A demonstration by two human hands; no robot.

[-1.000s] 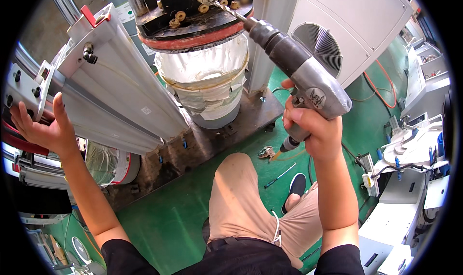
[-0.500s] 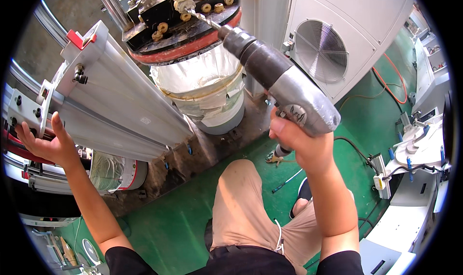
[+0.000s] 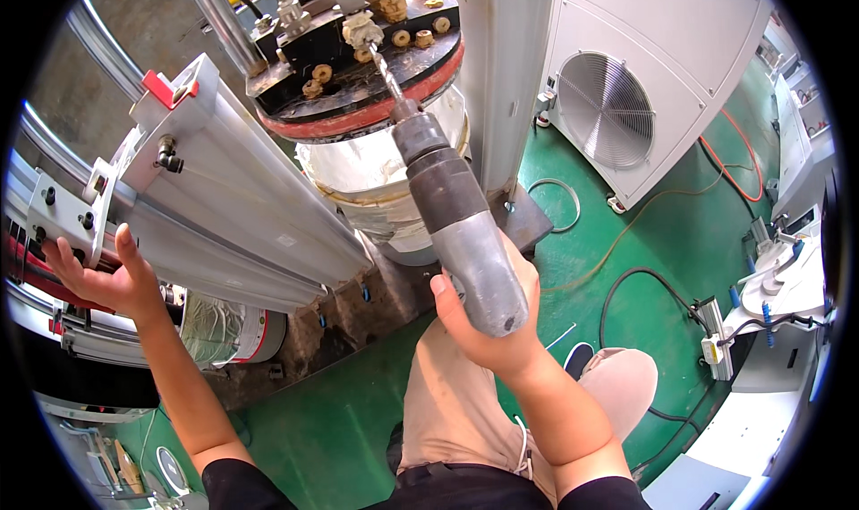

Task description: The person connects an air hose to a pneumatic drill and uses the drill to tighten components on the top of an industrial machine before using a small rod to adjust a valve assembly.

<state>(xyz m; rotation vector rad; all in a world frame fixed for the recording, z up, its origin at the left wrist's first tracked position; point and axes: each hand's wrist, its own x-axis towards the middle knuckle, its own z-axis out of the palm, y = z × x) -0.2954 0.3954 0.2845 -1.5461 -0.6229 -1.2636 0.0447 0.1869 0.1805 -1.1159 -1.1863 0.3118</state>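
My right hand (image 3: 490,318) grips a grey and dark-brown air drill (image 3: 447,197), its thumb lying along the near side of the body. The drill's spiral bit (image 3: 386,70) points up and away, its tip at a fitting crusted with pale residue (image 3: 361,30) on the black block. That block sits on a round black plate (image 3: 358,103) with a red rim, above a lined bucket (image 3: 394,201). Far to the left, my left hand (image 3: 107,273) is raised with fingers spread, beside a grey metal bracket (image 3: 63,210). Whether its fingertips touch the bracket I cannot tell.
A large grey column (image 3: 250,188) stands between my hands. Behind it at right is a white cabinet with a round fan grille (image 3: 606,107). A second bucket (image 3: 224,327) stands lower left. Hoses (image 3: 617,286) lie on the green floor, near a white machine (image 3: 752,403).
My right hand and the drill have swung left and down, so the drill stands more upright in view. The bit stays by the crusted fitting. My left hand keeps its place by the bracket.
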